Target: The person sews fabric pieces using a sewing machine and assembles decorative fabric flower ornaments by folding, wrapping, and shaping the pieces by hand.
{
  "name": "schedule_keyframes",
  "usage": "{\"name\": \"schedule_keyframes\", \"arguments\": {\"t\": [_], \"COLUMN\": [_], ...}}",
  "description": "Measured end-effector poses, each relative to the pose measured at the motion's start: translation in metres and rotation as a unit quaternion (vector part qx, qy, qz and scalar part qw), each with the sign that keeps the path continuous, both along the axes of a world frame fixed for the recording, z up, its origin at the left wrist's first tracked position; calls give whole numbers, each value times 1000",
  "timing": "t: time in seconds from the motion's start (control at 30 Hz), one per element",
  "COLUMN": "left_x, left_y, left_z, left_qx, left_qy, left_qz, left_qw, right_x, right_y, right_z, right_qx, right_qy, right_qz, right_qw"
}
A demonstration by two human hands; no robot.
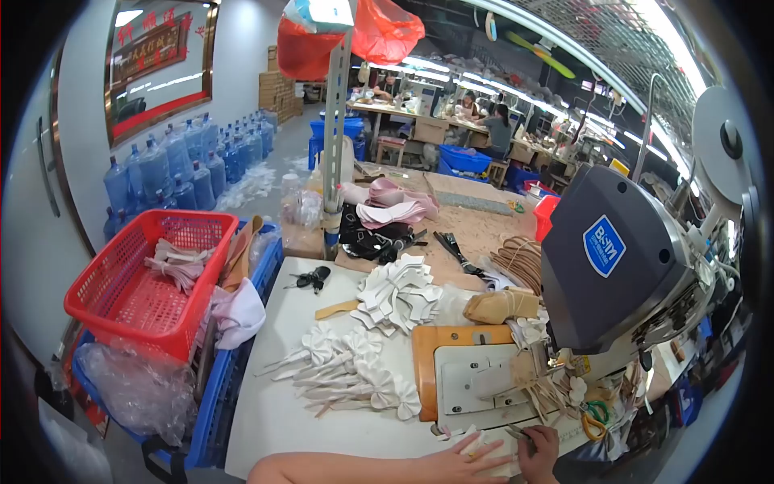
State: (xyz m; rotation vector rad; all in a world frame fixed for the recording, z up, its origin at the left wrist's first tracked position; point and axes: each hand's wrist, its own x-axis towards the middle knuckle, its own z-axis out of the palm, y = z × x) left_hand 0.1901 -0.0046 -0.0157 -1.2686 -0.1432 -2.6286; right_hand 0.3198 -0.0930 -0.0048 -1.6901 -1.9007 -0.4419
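Observation:
At the front edge of the white sewing table (pixel 270 387), my left hand (pixel 463 461) lies with its fingers spread over a small pale piece. Just right of it, my right hand (pixel 538 452) is closed around a small dark metal tool (pixel 516 434), whose kind I cannot make out. Beyond both hands is the machine's metal plate (pixel 476 379) with an orange surround (pixel 423 363), under the dark sewing machine head (pixel 613 258). White petal-shaped pieces (pixel 395 294) are stacked behind, and white flower-like pieces (pixel 355 371) lie in a pile to the left.
Scissors with green and orange handles (pixel 595 419) lie right of my hands among pale strips. A red basket (pixel 153 323) rests over a blue crate (pixel 218 403) at the left. Behind the table stands a metal post (pixel 333 137). People sit at far worktables.

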Motion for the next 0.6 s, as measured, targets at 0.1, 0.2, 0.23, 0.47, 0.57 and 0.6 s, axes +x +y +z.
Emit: {"name": "schedule_keyframes", "arguments": {"t": [0.1,0.2,0.23,0.47,0.57,0.6], "left_x": [-35,-96,-93,-100,-97,-90], "left_y": [0,-9,-11,-35,-69,-79], "left_z": [-10,-1,-9,28,3,-18], "left_qx": [-56,-203,-199,-245,-246,-222], "left_qy": [296,812,788,802,781,760], "left_qz": [-117,-227,-205,-77,-121,-177], "left_qw": [946,498,546,539,560,584], "right_x": [-14,5,5,26,67,80], "right_y": [0,-1,0,3,17,26], "right_z": [8,-8,-7,22,34,34], "right_qx": [-44,-34,-35,-2,36,39], "right_qy": [106,100,95,132,131,138], "right_qz": [-55,-18,-9,21,-60,-76], "right_qw": [992,994,995,991,989,987]}}
